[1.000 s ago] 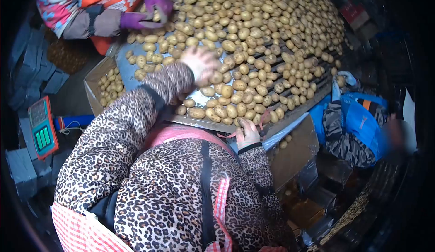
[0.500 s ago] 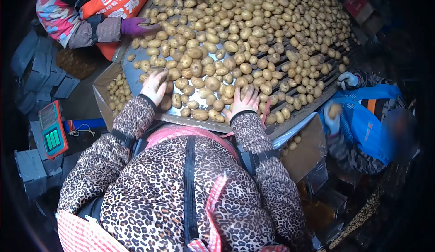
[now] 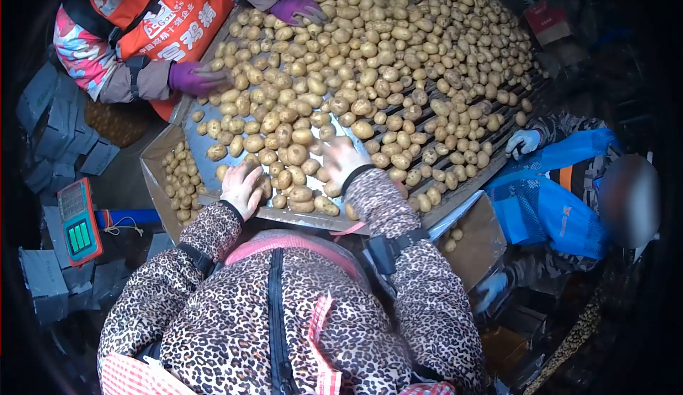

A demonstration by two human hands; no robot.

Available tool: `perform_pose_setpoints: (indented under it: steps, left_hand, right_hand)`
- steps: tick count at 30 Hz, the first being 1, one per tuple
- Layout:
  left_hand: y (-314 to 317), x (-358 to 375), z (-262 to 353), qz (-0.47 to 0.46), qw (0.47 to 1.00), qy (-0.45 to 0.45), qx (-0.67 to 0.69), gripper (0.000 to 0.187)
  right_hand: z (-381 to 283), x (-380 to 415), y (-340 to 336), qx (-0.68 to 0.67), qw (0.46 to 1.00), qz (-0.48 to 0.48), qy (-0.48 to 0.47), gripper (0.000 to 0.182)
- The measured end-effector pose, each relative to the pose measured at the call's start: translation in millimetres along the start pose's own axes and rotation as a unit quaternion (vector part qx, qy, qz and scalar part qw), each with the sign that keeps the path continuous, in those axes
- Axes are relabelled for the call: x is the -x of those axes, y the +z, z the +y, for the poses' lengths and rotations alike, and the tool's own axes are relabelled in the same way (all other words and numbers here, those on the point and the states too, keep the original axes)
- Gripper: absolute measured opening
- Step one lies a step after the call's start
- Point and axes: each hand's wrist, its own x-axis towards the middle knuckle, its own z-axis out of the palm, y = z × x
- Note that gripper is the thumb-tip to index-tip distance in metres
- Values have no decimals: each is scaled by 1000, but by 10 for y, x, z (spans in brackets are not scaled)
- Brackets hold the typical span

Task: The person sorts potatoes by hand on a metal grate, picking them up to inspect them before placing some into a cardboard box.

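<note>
Left hand [image 3: 244, 187] flat on potatoes [image 3: 370, 61] at the sorting table's near edge [image 3: 299, 219], lower centre of frame; right hand [image 3: 343, 159] just beside it, fingers spread over the pile. Purple-gloved co-worker [image 3: 192, 78] upper left, blue-jacketed one [image 3: 548, 196] at right. Box of potatoes [image 3: 181, 182] and scale [image 3: 77, 221] at left.

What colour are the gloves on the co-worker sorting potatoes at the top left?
Purple gloves, seen in the head view, the only one, against the yellow-brown potatoes.
</note>
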Motion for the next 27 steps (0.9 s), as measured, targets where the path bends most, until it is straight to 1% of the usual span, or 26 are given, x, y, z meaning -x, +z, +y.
perform_pose_setpoints:
  steps: [1, 3, 4, 5, 6, 7, 8, 9, 10, 11, 12, 13, 15, 17, 19, 20, 21, 22, 23, 24, 25, 27]
  left_hand:
    - [70, 11, -26, 9, 1000, -6, -12, 60]
    - [98, -13, -7, 4, 1000, 5, -29, 65]
    - [94, -20, 16, -8, 999, 7, -30, 67]
    - [91, -23, 21, 8, 1000, 13, -26, 68]
    - [79, -19, 26, 11, 1000, 12, -19, 68]
    - [54, -24, 26, 13, 1000, 12, -13, 67]
    - [30, -31, 28, 14, 1000, 12, -5, 66]
    - [22, -41, 18, 27, 999, 21, -2, 64]
    - [27, -49, 2, 39, 999, 25, -8, 62]
    - [38, -26, 6, 48, 998, 26, -12, 61]
    - [40, -6, 17, 40, 999, 24, -5, 60]
    - [23, -15, 19, 33, 999, 22, 0, 59]
    - [-34, -35, 42, 19, 999, 27, -2, 55]
    - [-61, -44, 65, 27, 998, 48, 5, 54]
    - [-81, -63, 82, 46, 996, 79, -3, 51]
    - [-86, -79, 78, 58, 994, 96, -9, 50]
    - [-84, -76, 81, 32, 994, 103, 18, 50]
    - [-89, -95, 68, 8, 993, 114, 43, 50]
    - [-102, -128, 52, -18, 990, 126, 67, 49]
    - [-232, -247, 221, 48, 977, 182, 102, 48]
    - [-359, -330, 344, 2, 975, 184, 125, 45]
    - [-527, -532, 612, 42, 962, 236, 130, 44]
  right_hand:
    - [135, -14, -130, -20, 996, 87, 22, 48]
    - [478, -204, -373, -12, 981, 167, 101, 55]
    - [570, -337, -394, 41, 968, 205, 138, 60]
    - [679, -476, -392, 95, 950, 240, 175, 65]
    - [558, -641, -469, 41, 961, 160, 221, 75]
    - [431, -802, -575, -48, 973, -18, 224, 78]
    - [139, -846, -205, 150, 962, 63, 218, 80]
    - [60, -939, 30, 159, 969, 127, 143, 81]
    - [-69, -1111, 131, 54, 988, 73, 129, 87]
    - [-230, -974, 353, 106, 974, 184, 85, 93]
    - [-381, -856, 249, 71, 989, 79, 104, 92]
    - [-394, -741, 310, 61, 992, 78, 73, 87]
    - [-310, -535, 386, 47, 998, 25, -22, 74]
    - [-87, -396, 240, -1, 996, 42, -75, 43]
    - [172, -525, -329, 16, 997, 38, 64, 31]
    - [419, -614, -397, 3, 986, 122, 116, 31]
    - [664, -704, -468, -17, 964, 207, 163, 30]
    - [795, -840, -611, 27, 977, 149, 152, 38]
    - [704, -1002, -753, 101, 971, 36, 212, 43]
    - [685, -1199, -764, 113, 956, -14, 270, 43]
    - [703, -1399, -753, 124, 935, -66, 325, 43]
    - [840, -1531, -749, 125, 953, -121, 248, 49]
